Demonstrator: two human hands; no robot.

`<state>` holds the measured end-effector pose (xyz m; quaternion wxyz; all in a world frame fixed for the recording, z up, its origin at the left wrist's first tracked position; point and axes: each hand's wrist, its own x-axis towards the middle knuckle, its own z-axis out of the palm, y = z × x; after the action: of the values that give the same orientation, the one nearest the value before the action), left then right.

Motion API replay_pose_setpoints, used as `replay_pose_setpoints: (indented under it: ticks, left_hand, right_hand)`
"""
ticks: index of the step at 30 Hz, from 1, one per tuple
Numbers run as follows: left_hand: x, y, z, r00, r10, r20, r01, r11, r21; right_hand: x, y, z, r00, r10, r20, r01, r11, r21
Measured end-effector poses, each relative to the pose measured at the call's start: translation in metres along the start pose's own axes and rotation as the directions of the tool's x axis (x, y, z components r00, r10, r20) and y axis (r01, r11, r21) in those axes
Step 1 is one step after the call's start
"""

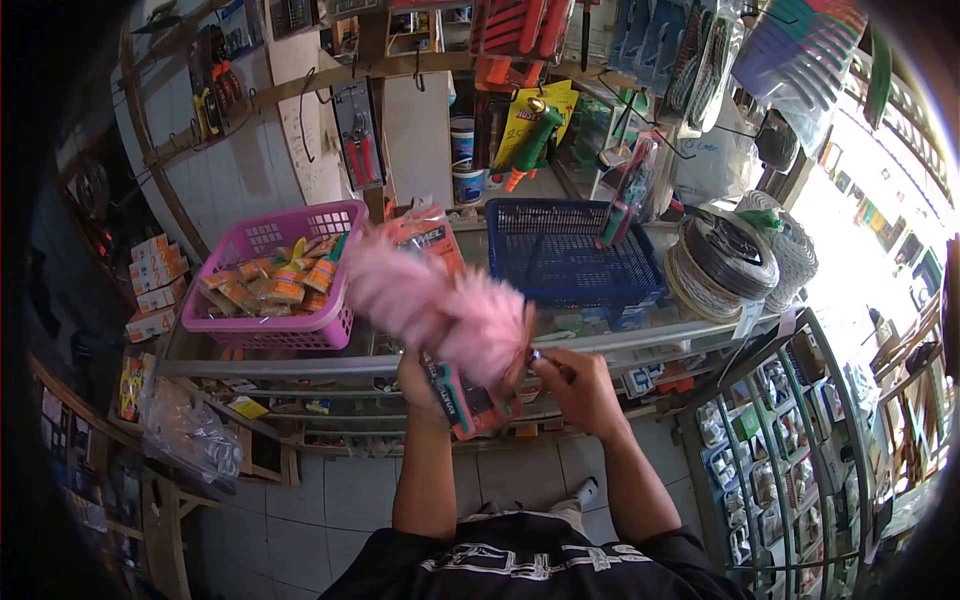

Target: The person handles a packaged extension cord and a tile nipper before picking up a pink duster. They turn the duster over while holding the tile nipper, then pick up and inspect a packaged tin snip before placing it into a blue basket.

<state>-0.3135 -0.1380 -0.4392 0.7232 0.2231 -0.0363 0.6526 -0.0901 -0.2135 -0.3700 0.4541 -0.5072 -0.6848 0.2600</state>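
Observation:
My right hand (583, 390) is closed around the handle of a pink feather duster (485, 325). Its fluffy head, smeared by motion, spreads to the left over the front of the glass counter. Below the fluff, my left hand (418, 382) grips a red and black carded package (450, 398) held at a tilt. The duster covers much of this package, so what is inside cannot be made out. Another red package (428, 232) lies on the counter just behind the duster, partly hidden by it.
On the counter (380, 364) stand a pink basket (335, 325) of small orange-labelled packets, a dark blue basket (575, 290) and wire coils (722, 262). A green spray nozzle (538, 140) and other packaged goods hang above. At right is a glass display case (770, 440).

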Motion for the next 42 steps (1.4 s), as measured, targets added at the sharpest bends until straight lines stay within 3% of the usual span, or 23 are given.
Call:
replay_pose_setpoints:
  ticks: [2, 4, 6, 10, 13, 15, 17, 19, 22, 23, 25, 26, 27, 28, 30, 33, 34, 35, 36, 37, 38, 40, 42]
  left_hand:
    - [-0.003, -0.004, -0.006, 1.000, -0.024, 0.019, 0.025, 0.998, -0.051]
    - [-0.006, -0.004, 0.022, 0.995, -0.015, -0.098, 0.016, 1.000, 0.010]
    - [-0.006, -0.003, 0.044, 0.981, -0.005, -0.194, 0.012, 0.999, 0.039]
    - [-0.008, 0.004, 0.014, 0.998, 0.002, -0.063, -0.002, 1.000, 0.009]
    - [-0.005, 0.010, 0.005, 1.000, -0.010, -0.003, 0.010, 1.000, -0.021]
    - [-0.003, 0.013, -0.002, 0.995, -0.009, 0.095, 0.012, 0.999, -0.032]
    - [0.001, 0.011, -0.015, 0.993, 0.057, 0.100, -0.055, 0.998, -0.021]
    - [0.001, 0.011, 0.006, 0.993, 0.087, -0.082, -0.083, 0.995, 0.059]
    - [0.002, 0.012, -0.008, 0.998, 0.059, -0.013, -0.058, 0.996, 0.069]
    - [0.005, 0.007, -0.012, 0.978, 0.134, -0.158, -0.127, 0.990, 0.056]
    - [0.008, 0.007, 0.028, 0.994, 0.086, -0.068, -0.077, 0.990, 0.122]
    - [0.009, 0.008, 0.041, 0.998, 0.058, -0.024, -0.054, 0.986, 0.155]
    - [0.017, 0.005, 0.019, 0.941, 0.246, -0.232, -0.235, 0.969, 0.075]
    - [0.016, 0.011, 0.016, 0.991, 0.115, -0.072, -0.121, 0.989, -0.088]
    - [0.013, 0.007, 0.032, 0.963, 0.122, -0.241, -0.086, 0.984, 0.154]
    - [0.016, -0.001, 0.026, 0.994, -0.109, -0.030, 0.110, 0.993, 0.034]
    - [0.016, -0.006, 0.019, 0.993, -0.115, -0.014, 0.114, 0.991, -0.065]
    - [0.014, -0.013, 0.009, 0.993, -0.122, 0.001, 0.120, 0.979, -0.164]
    - [0.013, -0.019, 0.005, 0.992, -0.126, 0.016, 0.126, 0.956, -0.263]
    - [0.011, -0.025, 0.030, 0.971, -0.084, -0.222, 0.081, 0.996, -0.025]
    - [0.010, -0.029, 0.029, 0.977, -0.004, -0.215, 0.039, 0.987, 0.155]
    - [0.005, -0.033, 0.026, 0.975, 0.153, -0.162, -0.055, 0.869, 0.492]
    - [0.003, -0.032, 0.027, 0.977, 0.185, -0.109, -0.114, 0.879, 0.464]
  right_hand:
    - [0.009, -0.008, 0.003, 0.997, 0.020, -0.071, -0.021, 1.000, -0.019]
    - [0.013, -0.009, 0.007, 0.996, -0.018, -0.089, 0.017, 1.000, -0.014]
    - [0.015, -0.012, 0.003, 0.996, 0.055, -0.070, -0.055, 0.998, -0.005]
    - [0.012, -0.007, 0.003, 0.997, 0.074, -0.023, -0.074, 0.997, -0.004]
    - [0.008, -0.006, 0.000, 0.984, 0.178, -0.025, -0.178, 0.984, 0.002]
    - [0.001, -0.005, 0.003, 0.988, 0.157, 0.003, -0.157, 0.986, 0.053]
    - [-0.005, -0.003, 0.005, 0.990, 0.143, 0.014, -0.144, 0.987, 0.072]
    - [-0.010, 0.006, 0.006, 0.990, 0.143, 0.007, -0.144, 0.988, 0.057]
    - [-0.021, 0.020, 0.007, 0.995, 0.098, -0.002, -0.098, 0.995, 0.019]
    - [-0.026, 0.022, 0.008, 0.992, 0.122, 0.019, -0.122, 0.992, 0.044]
    - [-0.034, 0.026, 0.009, 0.984, 0.169, 0.062, -0.175, 0.980, 0.093]
    - [-0.035, 0.026, 0.011, 0.981, 0.195, 0.004, -0.195, 0.979, 0.066]
    - [-0.036, 0.025, 0.013, 0.975, 0.217, -0.054, -0.215, 0.976, 0.038]
    - [-0.035, 0.024, 0.014, 0.966, 0.233, -0.113, -0.233, 0.972, 0.011]
    - [-0.031, 0.019, 0.017, 0.956, 0.245, -0.161, -0.236, 0.969, 0.075]
    - [-0.024, 0.010, 0.027, 0.969, 0.166, -0.183, -0.131, 0.973, 0.189]
    - [-0.023, 0.008, 0.030, 0.975, 0.122, -0.186, -0.079, 0.971, 0.226]
    - [-0.022, 0.012, 0.034, 0.979, 0.166, -0.118, -0.130, 0.955, 0.269]
    - [-0.022, 0.002, 0.034, 0.986, 0.147, -0.079, -0.131, 0.974, 0.184]
    - [-0.020, -0.016, 0.032, 0.991, 0.128, -0.039, -0.124, 0.988, 0.097]
    - [-0.018, -0.028, 0.033, 0.994, 0.111, 0.004, -0.111, 0.994, 0.009]
    - [-0.016, -0.032, 0.040, 0.998, 0.062, -0.003, -0.062, 0.998, 0.033]
    - [-0.014, -0.029, 0.044, 1.000, 0.024, 0.010, -0.024, 1.000, 0.002]
